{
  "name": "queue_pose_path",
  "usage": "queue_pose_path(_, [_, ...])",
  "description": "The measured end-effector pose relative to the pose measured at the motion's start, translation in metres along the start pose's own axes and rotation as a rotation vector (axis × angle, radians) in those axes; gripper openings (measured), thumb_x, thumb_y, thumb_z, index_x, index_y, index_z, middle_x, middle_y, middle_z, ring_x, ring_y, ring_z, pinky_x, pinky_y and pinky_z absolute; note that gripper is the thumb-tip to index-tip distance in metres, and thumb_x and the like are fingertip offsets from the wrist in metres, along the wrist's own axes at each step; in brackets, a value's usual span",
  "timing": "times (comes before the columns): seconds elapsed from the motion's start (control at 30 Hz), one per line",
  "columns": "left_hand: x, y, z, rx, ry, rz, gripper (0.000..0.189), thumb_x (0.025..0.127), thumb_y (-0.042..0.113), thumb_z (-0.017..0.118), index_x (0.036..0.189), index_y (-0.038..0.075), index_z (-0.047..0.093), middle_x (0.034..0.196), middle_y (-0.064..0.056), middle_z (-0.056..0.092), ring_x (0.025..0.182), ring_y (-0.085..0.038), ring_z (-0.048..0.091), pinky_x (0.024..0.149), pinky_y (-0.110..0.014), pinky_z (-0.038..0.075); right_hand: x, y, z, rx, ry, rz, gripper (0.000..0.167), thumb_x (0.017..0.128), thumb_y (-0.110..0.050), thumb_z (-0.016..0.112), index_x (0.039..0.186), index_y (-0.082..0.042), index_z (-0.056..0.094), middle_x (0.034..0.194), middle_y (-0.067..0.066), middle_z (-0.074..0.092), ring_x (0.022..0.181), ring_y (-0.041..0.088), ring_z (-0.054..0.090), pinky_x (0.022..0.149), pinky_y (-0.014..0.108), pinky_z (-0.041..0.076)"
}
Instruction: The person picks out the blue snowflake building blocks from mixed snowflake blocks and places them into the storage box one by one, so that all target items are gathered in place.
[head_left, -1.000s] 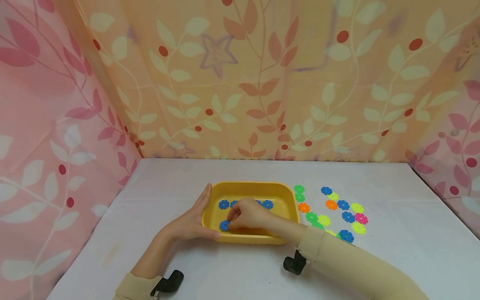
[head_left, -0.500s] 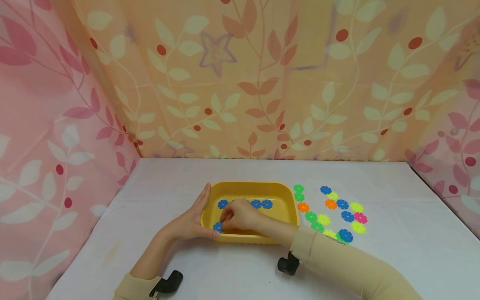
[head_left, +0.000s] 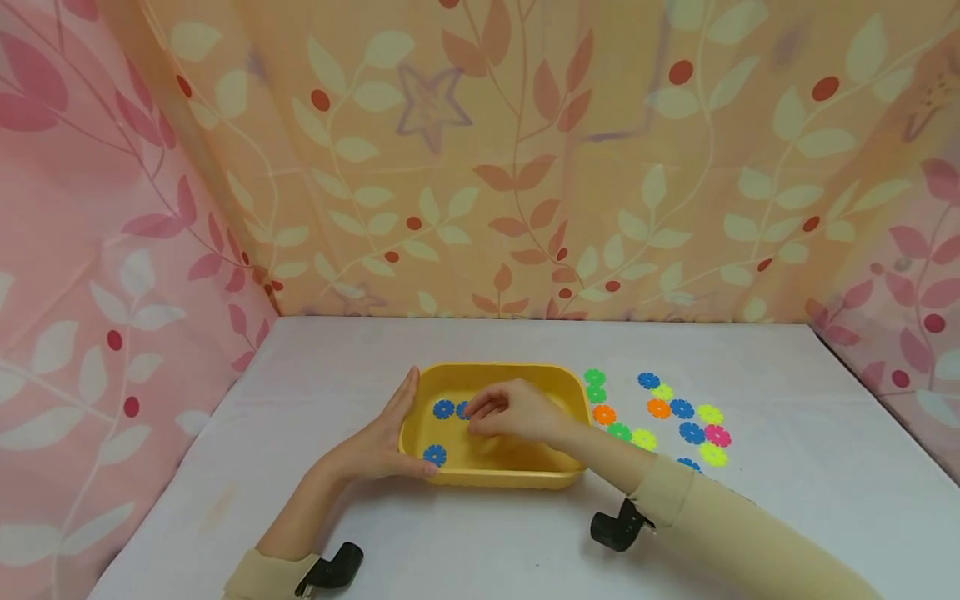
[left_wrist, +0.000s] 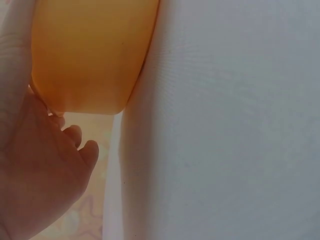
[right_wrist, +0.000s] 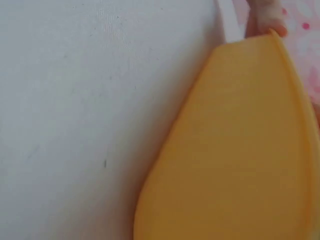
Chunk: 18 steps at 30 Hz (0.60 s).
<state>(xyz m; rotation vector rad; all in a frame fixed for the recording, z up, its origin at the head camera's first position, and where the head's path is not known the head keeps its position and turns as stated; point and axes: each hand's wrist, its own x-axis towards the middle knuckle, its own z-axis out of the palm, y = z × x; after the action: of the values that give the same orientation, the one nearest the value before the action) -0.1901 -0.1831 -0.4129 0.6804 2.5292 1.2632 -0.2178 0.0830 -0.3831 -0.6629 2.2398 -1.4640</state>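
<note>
A shallow yellow plastic tray [head_left: 510, 478] stands on the table in the head view. My left hand [head_left: 371, 446] grips its left end, thumb at the front rim and fingers along the outer side; the left wrist view shows that hand [left_wrist: 50, 170] against the tray wall [left_wrist: 95, 60]. Inside the tray, a blue notched disc [head_left: 435, 455] lies at the front left and another blue disc [head_left: 444, 409] at the back left. My right hand [head_left: 521, 412] is over the tray with loosely bent fingers, nothing visible in them. It partly covers a further blue disc [head_left: 463, 410].
Right of the tray, several notched discs lie on the white table [head_left: 450, 550]: green discs [head_left: 595, 378], an orange disc [head_left: 604, 415], yellow discs [head_left: 710, 414], blue discs [head_left: 682, 408] and a pink disc [head_left: 717, 436]. The right sleeve [head_left: 720, 517] covers part of this area. Patterned curtains surround the table.
My right hand has slid a blue disc slightly left to the tray's front left corner and let go. It has then moved up and right, away from it. My left hand keeps its place.
</note>
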Motion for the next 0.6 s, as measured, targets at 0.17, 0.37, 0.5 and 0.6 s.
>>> queue_pose_path(0.17, [-0.001, 0.001, 0.000, -0.003, 0.007, -0.006, 0.134, 0.070, 0.040, 0.086, 0.156, 0.016, -0.014, 0.162, -0.002, -0.015, 0.148, -0.027, -0.008, 0.115, -0.057, 0.009, -0.027, -0.003, -0.039, 0.102, 0.076, 0.030, 0.035, 0.086, -0.019, 0.075, 0.113, 0.002, 0.067, 0.099, 0.008, 0.072, 0.094, 0.030, 0.068, 0.083, 0.034, 0.055])
queue_pose_path(0.37, [-0.001, 0.001, 0.000, 0.005, 0.011, 0.002, 0.134, 0.070, 0.041, 0.086, 0.155, 0.017, -0.014, 0.162, -0.004, -0.015, 0.148, -0.029, -0.008, 0.114, -0.058, 0.010, -0.061, 0.009, -0.087, 0.086, 0.207, 0.089, 0.045, 0.088, -0.029, 0.074, 0.119, 0.001, 0.063, 0.111, 0.014, 0.068, 0.104, 0.032, 0.064, 0.090, 0.037, 0.052])
queue_pose_path(0.5, [0.000, 0.001, 0.001, 0.003, 0.010, -0.004, 0.133, 0.070, 0.040, 0.086, 0.155, 0.020, -0.014, 0.162, -0.004, -0.015, 0.148, -0.029, -0.008, 0.114, -0.058, 0.011, -0.083, 0.027, -0.115, 0.039, 0.293, 0.157, 0.047, 0.089, -0.037, 0.071, 0.121, -0.004, 0.063, 0.120, 0.015, 0.064, 0.109, 0.031, 0.061, 0.098, 0.044, 0.047])
queue_pose_path(0.6, [0.001, 0.002, 0.001, 0.004, 0.009, -0.004, 0.133, 0.070, 0.040, 0.086, 0.155, 0.020, -0.014, 0.162, -0.006, -0.014, 0.148, -0.030, -0.007, 0.114, -0.059, 0.011, -0.097, 0.044, -0.133, -0.005, 0.350, 0.230, 0.054, 0.089, -0.045, 0.069, 0.125, -0.007, 0.061, 0.125, 0.013, 0.062, 0.113, 0.030, 0.058, 0.100, 0.049, 0.044])
